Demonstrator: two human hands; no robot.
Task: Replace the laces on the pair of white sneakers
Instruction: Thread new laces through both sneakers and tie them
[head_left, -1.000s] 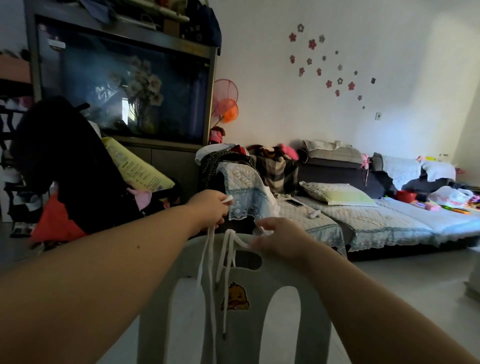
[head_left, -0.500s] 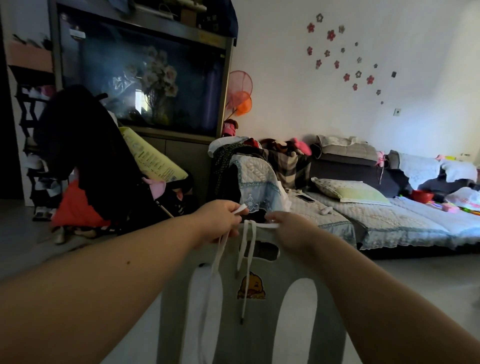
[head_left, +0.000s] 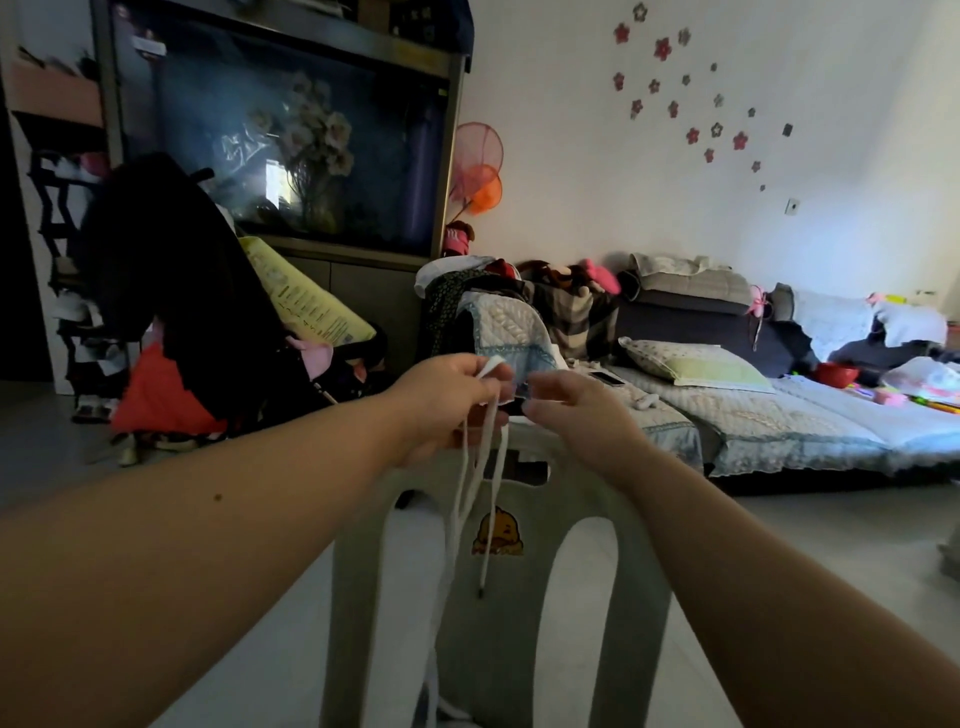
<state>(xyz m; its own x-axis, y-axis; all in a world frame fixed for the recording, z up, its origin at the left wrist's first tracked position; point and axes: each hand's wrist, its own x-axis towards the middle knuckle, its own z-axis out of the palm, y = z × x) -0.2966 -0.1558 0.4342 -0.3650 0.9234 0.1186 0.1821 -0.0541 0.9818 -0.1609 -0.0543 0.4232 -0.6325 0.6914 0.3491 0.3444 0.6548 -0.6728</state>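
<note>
My left hand (head_left: 441, 402) grips a bunch of white shoelaces (head_left: 470, 499) in front of me. Their strands hang down in front of a grey plastic stool (head_left: 641, 525) with a duck sticker, and one dark-tipped end dangles near the sticker. A short loop of lace sticks up above my left fingers. Just right of the laces, my right hand (head_left: 582, 415) has loosely curled fingers, and I see no lace in it. No sneakers are in view.
A large fish tank on a cabinet (head_left: 291, 135) stands at the back left, with a dark stroller (head_left: 176, 291) piled with bags before it. A low sofa bed (head_left: 769, 410) with cushions and clothes runs along the right wall. Pale floor tiles (head_left: 831, 545) surround the stool.
The lace stretched between both hands is now gathered in my left hand alone. My right hand has let go and sits slightly apart. The view has shifted left and downward.
</note>
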